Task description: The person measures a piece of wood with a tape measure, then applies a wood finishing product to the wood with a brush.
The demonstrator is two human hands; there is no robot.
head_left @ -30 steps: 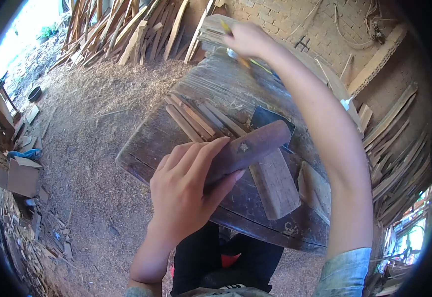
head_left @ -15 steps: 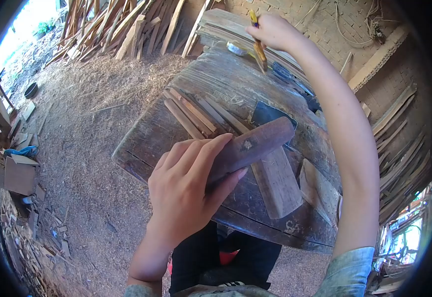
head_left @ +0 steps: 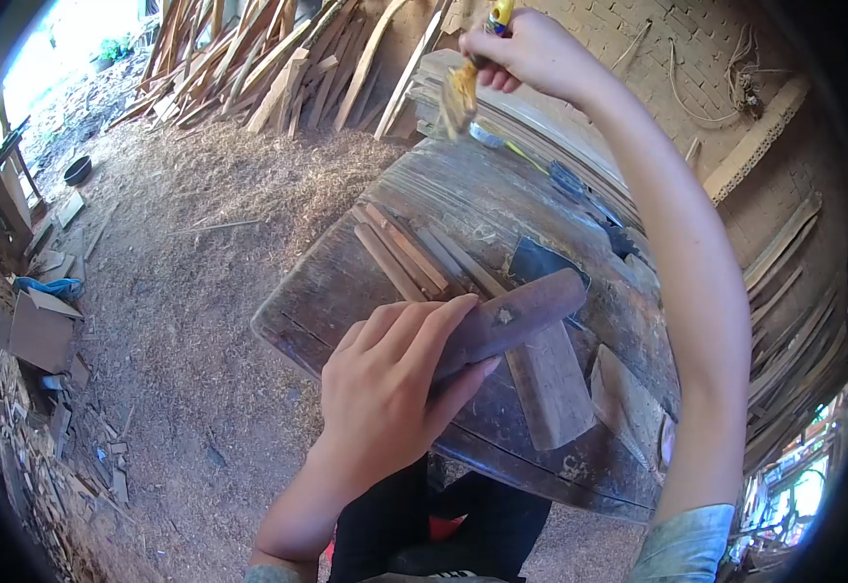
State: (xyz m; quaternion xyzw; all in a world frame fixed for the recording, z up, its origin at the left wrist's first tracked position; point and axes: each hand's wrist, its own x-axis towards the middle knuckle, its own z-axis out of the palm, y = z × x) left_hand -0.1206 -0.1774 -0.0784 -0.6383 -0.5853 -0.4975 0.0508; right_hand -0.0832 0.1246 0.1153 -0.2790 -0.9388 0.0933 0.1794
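Observation:
My left hand point(head_left: 395, 374) is wrapped around a dark, rounded wooden block point(head_left: 531, 303), tilted up to the right above the near part of the workbench point(head_left: 327, 282). Up at the far end, my right hand point(head_left: 526, 60) grips a yellow-handled brush point(head_left: 460, 97), its pale, bristle-like end pointing down and smeared by motion. Beneath the held block lies a flat grey-brown board point(head_left: 555, 389). Several narrow wooden strips point(head_left: 409, 255) rest just beyond my left hand. A dark blue sheet point(head_left: 540, 260) shows partly behind the block.
A roll of tape point(head_left: 487, 136) and a blue-handled tool point(head_left: 579, 185) lie near stacked planks at the bench's far side. A pale wedge-shaped wood piece point(head_left: 623, 398) sits to the right. Scrap wood point(head_left: 297, 58) leans at the back, and shavings point(head_left: 200, 262) cover the floor.
My right hand has lifted the brush up and left, away from the bench top. My left hand still grips the block. The view has shifted slightly, so the bench appears lower and further right.

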